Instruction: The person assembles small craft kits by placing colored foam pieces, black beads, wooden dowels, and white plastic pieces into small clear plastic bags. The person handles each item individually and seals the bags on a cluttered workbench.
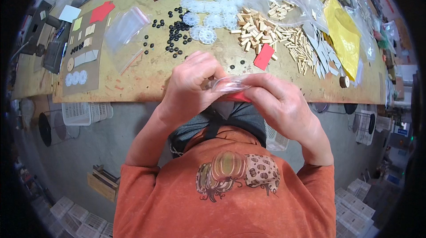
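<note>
From afar, I'm watching left hand (191, 78) and right hand (278, 98) pinching a bag (230, 86) at centre, red piece (238, 97) already against it, wheels (207, 36) at twelve o'clock and blocks (258, 33) at one lying loose.

Worktable (128, 85), heaped wooden blocks (256, 28) and seemingly stacked crates (79, 213) show a workshop
</note>
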The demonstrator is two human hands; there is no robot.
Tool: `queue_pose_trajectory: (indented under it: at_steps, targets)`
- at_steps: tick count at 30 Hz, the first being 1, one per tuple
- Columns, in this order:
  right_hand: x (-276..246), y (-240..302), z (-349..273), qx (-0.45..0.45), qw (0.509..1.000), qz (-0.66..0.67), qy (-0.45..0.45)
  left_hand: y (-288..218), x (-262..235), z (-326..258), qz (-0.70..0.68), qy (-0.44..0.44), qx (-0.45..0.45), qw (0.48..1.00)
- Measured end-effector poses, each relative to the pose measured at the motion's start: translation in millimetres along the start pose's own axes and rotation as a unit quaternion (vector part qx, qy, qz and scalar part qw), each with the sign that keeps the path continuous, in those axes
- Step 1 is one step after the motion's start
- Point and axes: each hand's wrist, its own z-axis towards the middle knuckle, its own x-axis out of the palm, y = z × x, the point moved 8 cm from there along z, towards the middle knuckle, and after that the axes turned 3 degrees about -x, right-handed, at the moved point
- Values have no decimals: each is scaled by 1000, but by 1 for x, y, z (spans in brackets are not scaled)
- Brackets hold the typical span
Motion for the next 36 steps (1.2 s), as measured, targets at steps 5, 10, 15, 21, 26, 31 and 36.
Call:
queue_pose_trajectory:
  at_steps: [5,10,15,21,26,31,36]
  targets:
    - [1,-1,3,6,1000,0,26,-36,-13,-2,103,-92,144,980]
    - [-1,0,6,3,998,34,49,-29,-22,-8,129,-46,132,982]
    - [-20,-11,7,75,984,158,-36,-29,-27,-11,96,-6,156,983]
    - [-39,-26,11,148,977,132,-79,-40,-20,-16,116,-34,192,974]
    - [-38,-12,28,66,997,25,-9,-45,-18,-16,113,-33,208,971]
    - [-40,0,40,17,999,-12,28,-50,-16,-21,129,-37,241,961]
    - [-34,26,30,-89,984,-152,-28,-48,-15,-32,139,-83,236,958]
